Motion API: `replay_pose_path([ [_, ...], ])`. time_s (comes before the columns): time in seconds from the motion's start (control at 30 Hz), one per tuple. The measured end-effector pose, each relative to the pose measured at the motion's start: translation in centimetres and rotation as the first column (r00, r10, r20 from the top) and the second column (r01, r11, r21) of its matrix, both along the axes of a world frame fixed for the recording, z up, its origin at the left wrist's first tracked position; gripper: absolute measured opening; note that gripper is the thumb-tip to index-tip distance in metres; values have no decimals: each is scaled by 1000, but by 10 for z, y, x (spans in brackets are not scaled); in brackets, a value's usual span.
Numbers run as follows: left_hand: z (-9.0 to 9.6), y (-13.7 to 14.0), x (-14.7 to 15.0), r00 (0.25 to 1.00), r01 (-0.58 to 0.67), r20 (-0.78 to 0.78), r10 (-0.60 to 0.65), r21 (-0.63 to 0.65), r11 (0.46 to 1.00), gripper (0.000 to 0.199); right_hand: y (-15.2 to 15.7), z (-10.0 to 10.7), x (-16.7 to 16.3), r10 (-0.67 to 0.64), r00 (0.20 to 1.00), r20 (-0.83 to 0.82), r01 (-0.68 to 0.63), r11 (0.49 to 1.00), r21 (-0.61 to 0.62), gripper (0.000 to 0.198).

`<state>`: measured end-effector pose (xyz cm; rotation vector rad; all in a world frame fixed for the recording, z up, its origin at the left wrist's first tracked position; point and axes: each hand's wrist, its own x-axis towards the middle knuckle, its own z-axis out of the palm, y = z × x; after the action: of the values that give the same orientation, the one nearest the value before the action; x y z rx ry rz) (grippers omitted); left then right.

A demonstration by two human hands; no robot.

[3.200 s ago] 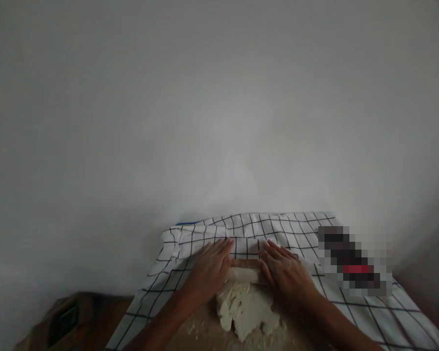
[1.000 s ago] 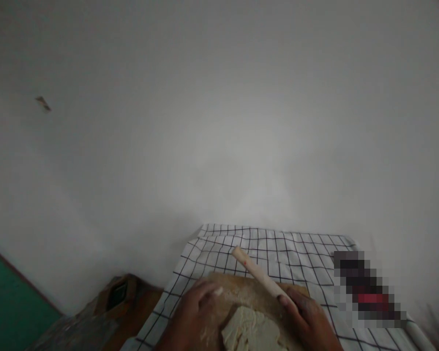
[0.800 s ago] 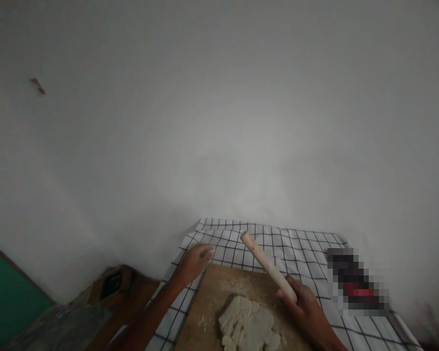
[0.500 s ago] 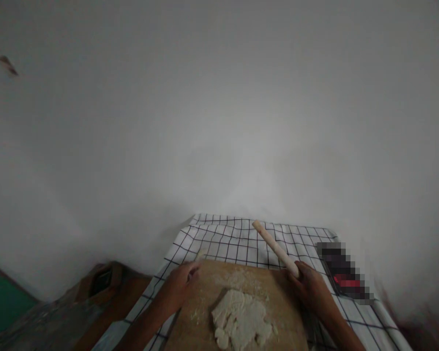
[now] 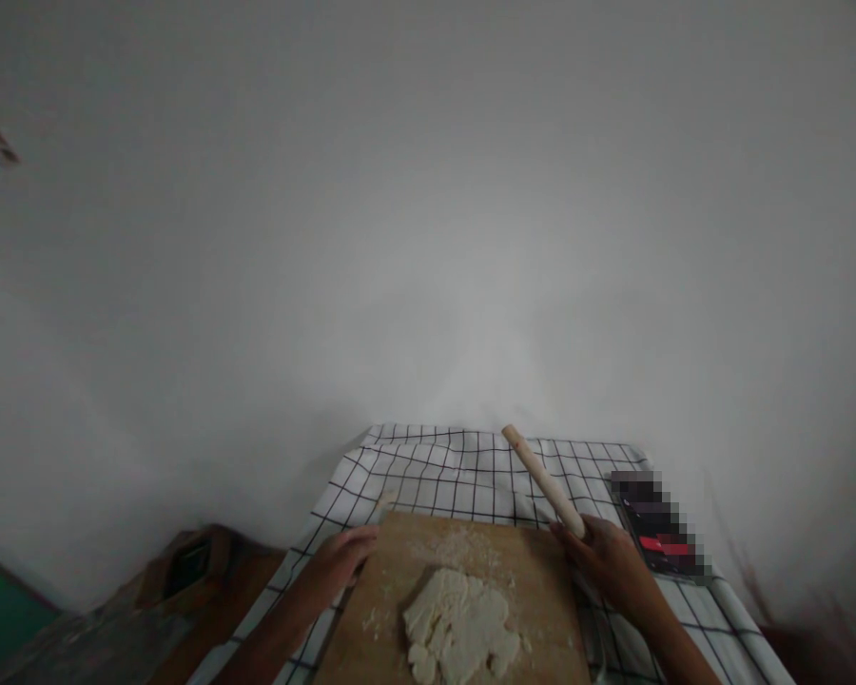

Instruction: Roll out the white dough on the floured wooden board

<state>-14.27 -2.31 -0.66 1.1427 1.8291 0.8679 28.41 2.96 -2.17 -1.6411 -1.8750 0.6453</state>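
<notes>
A flattened, ragged piece of pale dough (image 5: 460, 623) lies on a wooden board (image 5: 542, 595) dusted with flour. My right hand (image 5: 606, 561) is closed around the near end of a thin wooden rolling pin (image 5: 546, 480), beside the board's upper right corner. The pin slants up and away to the left, over the checked cloth. At the board's upper left edge is my left hand (image 5: 339, 563), fingers stretched out and their tips touching the edge. Part of its thumb side is hard to make out.
A white cloth with dark checks (image 5: 435, 466) covers the table beneath the board. On its right lies a dark, red-marked item (image 5: 656, 528), partly pixelated. A wall (image 5: 428, 238) rises behind the table. To the left stands a brown box-like object (image 5: 189, 571).
My left hand has moved from above the board's corner to its left edge, and its fingers have straightened. My right hand keeps the rolling pin. The view has shifted slightly.
</notes>
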Motion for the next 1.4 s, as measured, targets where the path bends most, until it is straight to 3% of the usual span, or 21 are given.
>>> replay_pose_path([
  [0.07, -6, 2, -5, 989, -53, 138, 56, -24, 998, 65, -1, 1, 0, 4, 1000, -30, -5, 1000, -5, 50],
  [0.13, -9, 4, -7, 984, -79, 160, 82, -25, 997, 61, -2, 3, -1, 0, 998, -66, -1, 1000, -8, 48],
  [0.3, 4, 5, 5, 988, 62, 139, -65, 29, 998, 42, -4, 7, -3, -16, 995, -96, 16, 1000, 4, 46],
  [0.43, 19, 6, 20, 981, 102, 152, -118, 107, 989, 42, -6, 10, -4, -51, 995, -87, 53, 998, 24, 46],
  [0.67, 14, 14, 30, 973, 152, 151, -173, 142, 978, 45, -15, 11, -1, -83, 980, -183, 95, 994, 57, 55],
  [0.93, 20, 21, 52, 982, 174, 32, -186, 227, 958, 43, -17, 10, -2, -102, 970, -222, 125, 988, 90, 65],
  [1.07, 10, 26, 55, 965, 256, -120, -231, 274, 927, 47, -18, 10, -1, -86, 976, -200, 108, 989, 102, 70],
  [1.13, 3, 28, 52, 928, 318, -295, -228, 308, 897, 49, -19, 10, -1, -66, 979, -190, 89, 989, 114, 71],
  [1.23, -3, 34, 50, 804, 449, -554, -217, 324, 833, 47, -20, 8, -3, -41, 986, -162, 63, 989, 135, 68],
  [1.4, 0, 57, 64, 594, 666, -772, -226, 314, 677, 39, -18, -1, -12, 34, 982, -183, 6, 976, 217, 63],
])
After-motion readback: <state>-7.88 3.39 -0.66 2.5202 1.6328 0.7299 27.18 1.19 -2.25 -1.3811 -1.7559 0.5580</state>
